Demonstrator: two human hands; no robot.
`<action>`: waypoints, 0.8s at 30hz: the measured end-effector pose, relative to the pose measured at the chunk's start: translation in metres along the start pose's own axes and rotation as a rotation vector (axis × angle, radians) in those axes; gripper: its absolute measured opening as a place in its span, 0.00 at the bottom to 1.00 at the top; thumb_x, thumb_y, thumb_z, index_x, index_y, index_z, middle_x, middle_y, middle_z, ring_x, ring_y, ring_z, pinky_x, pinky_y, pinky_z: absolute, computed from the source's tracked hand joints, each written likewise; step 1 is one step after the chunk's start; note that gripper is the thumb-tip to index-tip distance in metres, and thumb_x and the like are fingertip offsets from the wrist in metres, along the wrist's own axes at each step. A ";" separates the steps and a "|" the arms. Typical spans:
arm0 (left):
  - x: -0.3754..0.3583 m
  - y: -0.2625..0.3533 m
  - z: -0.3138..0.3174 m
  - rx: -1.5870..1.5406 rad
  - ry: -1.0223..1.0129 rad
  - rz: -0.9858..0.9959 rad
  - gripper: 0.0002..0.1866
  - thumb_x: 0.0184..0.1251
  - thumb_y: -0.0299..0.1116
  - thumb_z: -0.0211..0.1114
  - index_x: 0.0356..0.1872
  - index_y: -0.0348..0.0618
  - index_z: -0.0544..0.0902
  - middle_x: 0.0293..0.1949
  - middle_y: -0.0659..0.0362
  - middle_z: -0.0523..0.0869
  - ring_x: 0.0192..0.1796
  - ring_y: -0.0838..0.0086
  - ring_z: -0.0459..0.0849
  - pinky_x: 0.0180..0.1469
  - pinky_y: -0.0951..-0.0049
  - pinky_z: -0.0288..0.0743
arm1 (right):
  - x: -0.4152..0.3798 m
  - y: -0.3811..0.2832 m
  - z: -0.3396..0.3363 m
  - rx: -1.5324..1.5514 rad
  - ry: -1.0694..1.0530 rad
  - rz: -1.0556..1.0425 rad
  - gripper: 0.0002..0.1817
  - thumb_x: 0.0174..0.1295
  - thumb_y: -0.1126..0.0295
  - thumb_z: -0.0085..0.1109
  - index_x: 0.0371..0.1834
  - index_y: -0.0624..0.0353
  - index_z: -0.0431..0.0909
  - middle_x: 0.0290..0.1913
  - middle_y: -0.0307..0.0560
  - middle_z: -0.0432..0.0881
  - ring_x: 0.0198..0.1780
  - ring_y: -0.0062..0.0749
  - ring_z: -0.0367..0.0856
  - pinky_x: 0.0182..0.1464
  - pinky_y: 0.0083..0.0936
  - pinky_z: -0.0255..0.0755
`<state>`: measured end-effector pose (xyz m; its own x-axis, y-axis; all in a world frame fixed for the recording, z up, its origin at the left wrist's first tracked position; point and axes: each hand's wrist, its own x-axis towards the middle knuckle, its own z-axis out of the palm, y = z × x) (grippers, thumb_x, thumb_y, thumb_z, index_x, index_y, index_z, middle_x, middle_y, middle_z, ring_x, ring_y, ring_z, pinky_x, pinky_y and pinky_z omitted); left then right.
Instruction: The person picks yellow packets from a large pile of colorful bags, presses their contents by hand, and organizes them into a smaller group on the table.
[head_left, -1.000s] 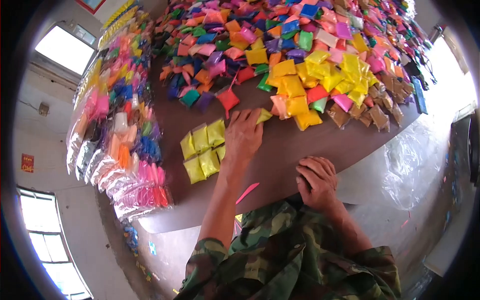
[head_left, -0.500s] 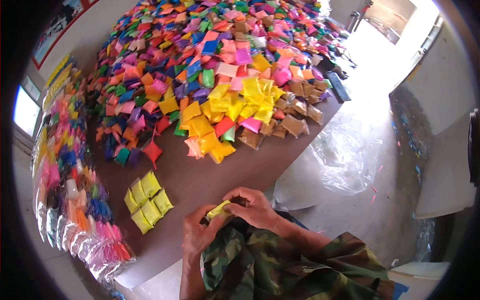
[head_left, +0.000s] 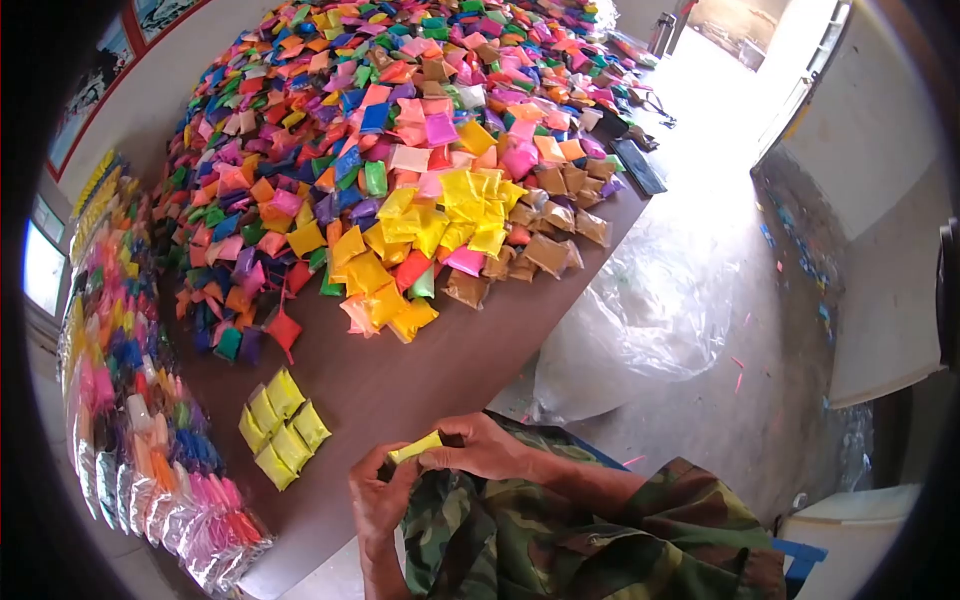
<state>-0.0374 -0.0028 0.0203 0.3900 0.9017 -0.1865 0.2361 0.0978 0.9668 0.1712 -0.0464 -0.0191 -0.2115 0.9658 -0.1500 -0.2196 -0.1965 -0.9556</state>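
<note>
A small yellow-green packet (head_left: pixel 415 447) is pinched between both my hands, just above my lap at the table's near edge. My left hand (head_left: pixel 378 492) grips its left end with thumb and fingers. On the other end, my right hand (head_left: pixel 482 447) is closed, its thumb along the packet's lower side. Several matching yellow-green packets (head_left: pixel 285 430) lie in a tight block on the brown table (head_left: pixel 370 375), left of my hands. Beyond them, bright yellow packets (head_left: pixel 460 205) sit at the front of the heap.
A large heap of multicoloured packets (head_left: pixel 290 150) covers the far table. Clear bags of coloured packets (head_left: pixel 150 400) line the left side. Brown packets (head_left: pixel 545 255) and a dark flat object (head_left: pixel 638 167) lie near the right edge. Clear plastic sheeting (head_left: pixel 650 320) is on the floor.
The view has shifted, so the heap and table appear further left. My hands have moved slightly left and lower in view, still holding the yellow-green packet, which shows flatter now.
</note>
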 end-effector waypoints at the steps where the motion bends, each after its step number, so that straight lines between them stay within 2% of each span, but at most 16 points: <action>1: -0.001 -0.006 0.002 -0.063 0.023 -0.026 0.11 0.73 0.28 0.73 0.50 0.32 0.88 0.35 0.61 0.89 0.34 0.82 0.84 0.37 0.79 0.77 | -0.001 -0.001 0.000 0.058 0.005 0.027 0.14 0.76 0.61 0.70 0.51 0.61 0.87 0.37 0.30 0.85 0.36 0.12 0.78 0.36 0.17 0.71; 4: -0.002 -0.010 0.009 -0.162 0.070 -0.002 0.13 0.74 0.28 0.72 0.52 0.30 0.86 0.36 0.59 0.89 0.34 0.81 0.84 0.37 0.78 0.78 | 0.001 0.017 0.004 0.374 0.109 -0.116 0.14 0.75 0.61 0.72 0.50 0.60 0.87 0.37 0.31 0.85 0.34 0.12 0.78 0.34 0.15 0.71; 7: -0.001 -0.007 0.016 -0.154 0.116 -0.008 0.13 0.74 0.29 0.72 0.51 0.29 0.86 0.35 0.59 0.89 0.33 0.81 0.83 0.37 0.78 0.78 | 0.004 0.024 0.005 0.352 0.154 -0.120 0.14 0.74 0.60 0.73 0.50 0.60 0.87 0.38 0.32 0.86 0.35 0.12 0.79 0.35 0.15 0.73; 11: 0.001 -0.003 0.013 -0.153 0.116 0.015 0.09 0.74 0.28 0.72 0.46 0.31 0.85 0.34 0.60 0.88 0.32 0.82 0.82 0.36 0.78 0.77 | 0.005 0.015 0.006 0.282 0.117 -0.037 0.14 0.76 0.63 0.69 0.53 0.63 0.86 0.37 0.32 0.84 0.34 0.12 0.76 0.34 0.16 0.69; 14: 0.000 -0.010 0.004 0.013 0.100 0.019 0.07 0.72 0.28 0.69 0.42 0.33 0.85 0.31 0.60 0.87 0.31 0.81 0.82 0.35 0.77 0.76 | 0.000 -0.002 0.005 0.168 0.060 -0.018 0.13 0.77 0.63 0.69 0.51 0.63 0.86 0.37 0.31 0.83 0.34 0.11 0.75 0.34 0.16 0.67; 16: -0.003 -0.010 0.003 0.026 0.079 0.021 0.07 0.73 0.28 0.68 0.42 0.33 0.85 0.31 0.60 0.87 0.30 0.81 0.82 0.35 0.77 0.76 | 0.001 0.006 0.000 0.051 0.019 -0.083 0.13 0.77 0.63 0.69 0.50 0.64 0.86 0.37 0.31 0.82 0.35 0.11 0.73 0.34 0.16 0.66; 19: -0.005 -0.005 0.006 -0.003 0.090 -0.020 0.09 0.72 0.30 0.72 0.43 0.33 0.86 0.31 0.62 0.87 0.31 0.82 0.81 0.35 0.79 0.75 | 0.004 0.014 0.000 0.156 0.016 -0.033 0.13 0.78 0.64 0.68 0.53 0.64 0.87 0.38 0.30 0.83 0.38 0.10 0.74 0.37 0.17 0.67; 22: -0.004 -0.002 0.014 -0.118 0.135 -0.036 0.12 0.72 0.33 0.74 0.44 0.33 0.87 0.31 0.62 0.87 0.32 0.83 0.82 0.36 0.79 0.75 | 0.008 0.033 0.003 0.353 0.016 -0.077 0.12 0.78 0.65 0.67 0.51 0.64 0.87 0.37 0.30 0.82 0.38 0.10 0.74 0.37 0.17 0.68; 24: -0.001 -0.002 0.017 -0.166 0.149 -0.058 0.13 0.72 0.34 0.74 0.46 0.33 0.87 0.32 0.62 0.87 0.32 0.82 0.82 0.37 0.78 0.75 | 0.006 0.024 0.007 0.148 0.074 -0.106 0.12 0.78 0.64 0.67 0.49 0.64 0.87 0.35 0.30 0.82 0.36 0.11 0.73 0.35 0.18 0.67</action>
<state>-0.0237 -0.0112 0.0155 0.2413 0.9437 -0.2264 0.0995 0.2080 0.9731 0.1584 -0.0465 -0.0408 -0.1104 0.9911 -0.0742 -0.3759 -0.1107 -0.9200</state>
